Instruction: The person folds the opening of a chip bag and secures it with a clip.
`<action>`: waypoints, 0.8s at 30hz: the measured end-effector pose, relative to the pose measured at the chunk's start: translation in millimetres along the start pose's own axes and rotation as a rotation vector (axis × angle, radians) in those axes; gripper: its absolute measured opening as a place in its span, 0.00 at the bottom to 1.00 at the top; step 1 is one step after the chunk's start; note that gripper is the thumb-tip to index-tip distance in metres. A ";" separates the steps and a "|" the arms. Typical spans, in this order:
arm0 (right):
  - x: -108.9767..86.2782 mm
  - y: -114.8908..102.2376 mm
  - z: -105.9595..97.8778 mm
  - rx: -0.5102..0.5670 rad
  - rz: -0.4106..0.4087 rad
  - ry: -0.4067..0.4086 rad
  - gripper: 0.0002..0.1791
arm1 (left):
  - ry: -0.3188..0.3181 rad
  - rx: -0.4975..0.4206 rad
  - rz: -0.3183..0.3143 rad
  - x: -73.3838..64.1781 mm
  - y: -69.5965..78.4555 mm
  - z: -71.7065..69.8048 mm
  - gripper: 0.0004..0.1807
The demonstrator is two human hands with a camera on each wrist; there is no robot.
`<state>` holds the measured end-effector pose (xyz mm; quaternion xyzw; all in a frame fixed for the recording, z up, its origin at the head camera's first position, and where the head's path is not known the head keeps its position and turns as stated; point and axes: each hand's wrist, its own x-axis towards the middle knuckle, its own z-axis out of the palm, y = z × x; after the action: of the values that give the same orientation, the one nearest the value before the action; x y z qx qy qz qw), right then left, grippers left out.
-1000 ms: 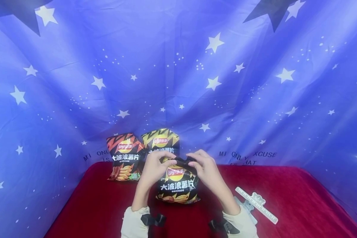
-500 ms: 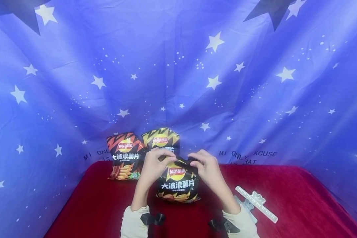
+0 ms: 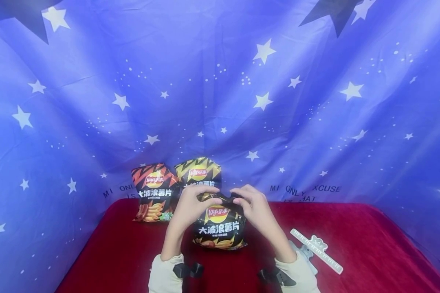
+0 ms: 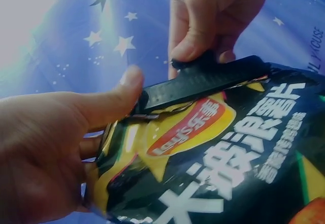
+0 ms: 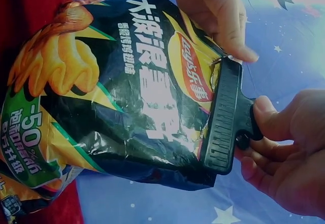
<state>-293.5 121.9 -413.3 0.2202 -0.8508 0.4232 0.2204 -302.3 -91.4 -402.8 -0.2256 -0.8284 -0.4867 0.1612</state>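
Observation:
A black bag of potato chips [image 3: 220, 228] stands on the table between my hands. Across its top edge lies a black ruler-marked clip [image 5: 223, 120], seen from the front in both wrist views. My right hand [image 3: 256, 206] pinches the clip's handle between thumb and fingers. My left hand [image 4: 48, 148] holds the bag's upper left corner, its thumb by the clip's end and its other fingers behind the bag, partly hidden.
Behind and left stand a red-topped chip bag [image 3: 154, 193] and a yellow-topped one [image 3: 199, 169], partly covered by my left hand. To the right, a white ruler clip [image 3: 317, 251] overlaps a grey-blue clip [image 3: 308, 254] on the red cloth [image 3: 370, 236].
My left thumb and index finger have spread apart and shifted slightly right along the bag's top. My right hand stays at the clip with only small movement.

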 end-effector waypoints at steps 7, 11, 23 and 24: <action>1.1 -0.8 -2.6 0.063 0.041 -0.053 0.16 | 0.077 0.111 -0.006 0.5 2.9 10.6 0.08; 1.1 0.8 -3.2 0.150 0.064 -0.080 0.17 | 0.136 0.146 -0.013 0.6 2.2 15.8 0.06; 2.7 11.3 -11.0 0.213 0.134 -0.161 0.19 | 0.200 0.110 -0.017 1.9 -4.0 8.6 0.07; 2.8 13.2 -12.6 0.214 0.150 -0.179 0.20 | 0.200 0.102 -0.021 2.1 -5.7 7.4 0.08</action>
<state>-300.8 138.8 -413.0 0.2153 -0.8311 0.5053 0.0866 -307.4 -86.9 -409.5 -0.1586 -0.8341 -0.4659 0.2490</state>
